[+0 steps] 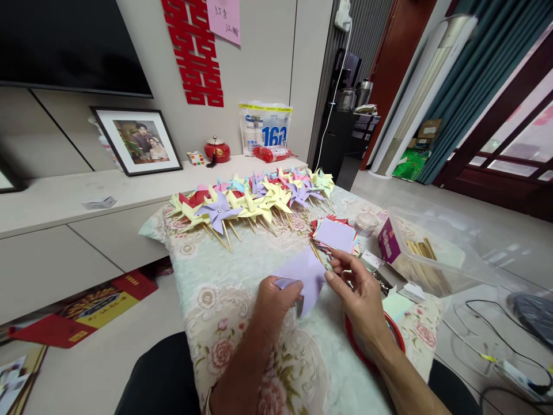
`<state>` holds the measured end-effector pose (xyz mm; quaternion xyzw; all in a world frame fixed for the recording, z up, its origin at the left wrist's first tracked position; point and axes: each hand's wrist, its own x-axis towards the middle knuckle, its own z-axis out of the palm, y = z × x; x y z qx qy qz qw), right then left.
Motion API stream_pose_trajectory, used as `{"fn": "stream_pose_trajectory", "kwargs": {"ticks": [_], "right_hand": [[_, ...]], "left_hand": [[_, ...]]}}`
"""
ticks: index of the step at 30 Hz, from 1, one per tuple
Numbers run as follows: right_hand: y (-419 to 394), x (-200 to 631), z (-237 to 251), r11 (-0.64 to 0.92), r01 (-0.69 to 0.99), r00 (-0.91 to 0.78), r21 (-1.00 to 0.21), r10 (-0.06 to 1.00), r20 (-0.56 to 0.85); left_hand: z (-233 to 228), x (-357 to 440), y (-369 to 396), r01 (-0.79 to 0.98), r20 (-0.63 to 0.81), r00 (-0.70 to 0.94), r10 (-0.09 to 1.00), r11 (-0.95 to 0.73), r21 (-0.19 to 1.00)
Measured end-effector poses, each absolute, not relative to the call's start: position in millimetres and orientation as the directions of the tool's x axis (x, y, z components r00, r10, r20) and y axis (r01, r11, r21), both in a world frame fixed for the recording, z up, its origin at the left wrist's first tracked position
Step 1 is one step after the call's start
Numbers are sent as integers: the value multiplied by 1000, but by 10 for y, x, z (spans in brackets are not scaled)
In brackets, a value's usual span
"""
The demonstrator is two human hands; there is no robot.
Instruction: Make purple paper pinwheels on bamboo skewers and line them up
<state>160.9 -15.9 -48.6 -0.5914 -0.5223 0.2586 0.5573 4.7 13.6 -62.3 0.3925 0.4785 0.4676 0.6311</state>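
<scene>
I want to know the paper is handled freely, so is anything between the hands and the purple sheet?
Nothing visible. The left hand and the right hand both pinch the purple sheet directly, above the flowered cloth. The paper stack and the pinwheels lie beyond it, apart from the sheet.

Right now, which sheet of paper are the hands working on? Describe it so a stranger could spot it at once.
Start at the floral cloth, with the row of pinwheels along its far edge. Nearer, the left hand and right hand hold one lilac sheet. Unlike the paper stack beyond, it is single and lifted.
</scene>
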Motion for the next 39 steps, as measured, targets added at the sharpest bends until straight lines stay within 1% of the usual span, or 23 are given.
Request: {"fn": "stream_pose_trajectory", "kwargs": {"ticks": [1, 3, 5, 6, 9, 12, 19, 25, 28, 31, 33, 37, 39], "right_hand": [[-141, 1642, -491, 166, 265, 308, -950, 919, 246], [-109, 1691, -498, 121, 78, 229, -990, 964, 136], [-91, 1711, -491, 37, -109, 126, -993, 992, 23], [-89, 1712, -481, -6, -176, 79, -984, 997, -20], [-101, 1696, -439, -110, -268, -13, -957, 994, -111], [-123, 1683, -415, -167, -281, -63, -945, 986, -155], [-135, 1670, -435, -170, -229, -143, -959, 980, -139], [-122, 1643, -510, -152, -132, -115, -980, 984, -137], [-124, 1619, -533, -151, -131, -90, -980, 986, -140], [-123, 1592, -520, -159, -153, -46, -975, 987, -154], [-118, 1579, -508, -146, -163, -2, -976, 989, -148], [-116, 1558, -519, -81, -234, 70, -969, 993, -99], [-124, 1542, -539, -54, -275, 94, -960, 992, -83]], "left_hand": [[-621, 43, 138, -210, -242, 114, 964, 262, 942], [-613, 38, 138, -210, -245, 151, 958, 274, 939], [-597, 36, 135, -215, -245, 188, 951, 283, 935], [-588, 36, 132, -220, -242, 205, 948, 286, 933], [-583, 34, 127, -226, -229, 238, 944, 283, 932], [-624, 26, 132, -209, -213, 269, 939, 272, 939], [-760, 6, 162, -93, -180, 294, 939, 216, 972], [-801, 10, 159, -76, -153, 314, 937, 186, 980], [-782, 18, 162, -84, -148, 300, 942, 181, 980], [-728, 19, 151, -132, -164, 275, 947, 206, 970], [-685, 13, 137, -208, -178, 283, 942, 242, 948], [-643, -6, 112, -407, -171, 369, 914, 324, 854], [-652, -5, 106, -463, -170, 420, 892, 371, 805]]}}
